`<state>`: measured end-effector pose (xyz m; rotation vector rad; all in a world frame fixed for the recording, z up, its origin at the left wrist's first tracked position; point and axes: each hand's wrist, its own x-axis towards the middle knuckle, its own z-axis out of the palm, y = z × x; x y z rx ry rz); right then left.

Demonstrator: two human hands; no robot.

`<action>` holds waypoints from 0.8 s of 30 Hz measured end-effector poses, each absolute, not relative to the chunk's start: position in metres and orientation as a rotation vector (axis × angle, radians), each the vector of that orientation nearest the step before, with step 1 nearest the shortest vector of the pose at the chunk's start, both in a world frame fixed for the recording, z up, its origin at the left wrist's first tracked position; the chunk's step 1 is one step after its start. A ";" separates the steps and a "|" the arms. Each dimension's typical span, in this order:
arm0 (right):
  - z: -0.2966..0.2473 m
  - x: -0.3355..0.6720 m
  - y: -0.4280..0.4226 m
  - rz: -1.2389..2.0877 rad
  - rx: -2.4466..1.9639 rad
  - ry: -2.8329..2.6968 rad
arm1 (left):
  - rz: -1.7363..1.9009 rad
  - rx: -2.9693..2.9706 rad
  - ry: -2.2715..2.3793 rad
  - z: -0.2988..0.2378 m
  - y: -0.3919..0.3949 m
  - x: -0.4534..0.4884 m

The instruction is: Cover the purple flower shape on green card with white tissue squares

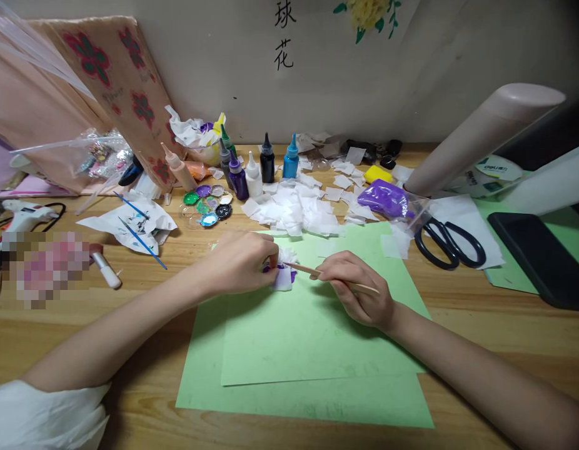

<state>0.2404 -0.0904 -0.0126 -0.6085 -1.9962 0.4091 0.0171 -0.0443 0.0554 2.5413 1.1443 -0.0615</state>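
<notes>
The tissue tuft (284, 270), white with some purple, sits on the top part of the green sheet (308, 337), pinched by the left hand (240, 262). The work seems at an early stage: few pieces are joined, and a big pile of white squares (294, 209) lies at 12 o'clock. The right hand (359, 294) is closed on the wooden stick (301, 269), which lies almost level with its tip toward 9 o'clock, at the tuft.

Black-handled scissors (451, 244) lie on white paper, right side of wooden counter (481, 306); purple clay in clear plastic bag (386, 199) just beside them; heap of white tissue squares (294, 209) mid-counter; row of small dye bottles (266, 165) behind; round paint-pot palette (207, 203) left of the heap; two blue-handled brushes (142, 242) on stained paper; white glue gun (24, 217) far left.
</notes>
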 end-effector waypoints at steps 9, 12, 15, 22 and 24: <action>-0.007 0.244 -0.095 0.377 -0.530 -1.960 | 0.020 2.426 1.032 0.063 -0.034 0.010; -0.004 0.243 -0.096 0.341 -0.468 -2.029 | 0.027 2.438 1.063 0.059 -0.033 0.010; -0.004 0.242 -0.095 0.309 -0.435 -2.100 | 0.037 2.435 1.115 0.060 -0.032 0.011; -0.009 0.237 -0.092 0.312 -0.532 -2.175 | 0.019 2.460 1.134 0.060 -0.033 0.012; -0.009 0.237 -0.091 0.317 -0.547 -2.187 | 0.024 2.470 1.136 0.059 -0.032 0.012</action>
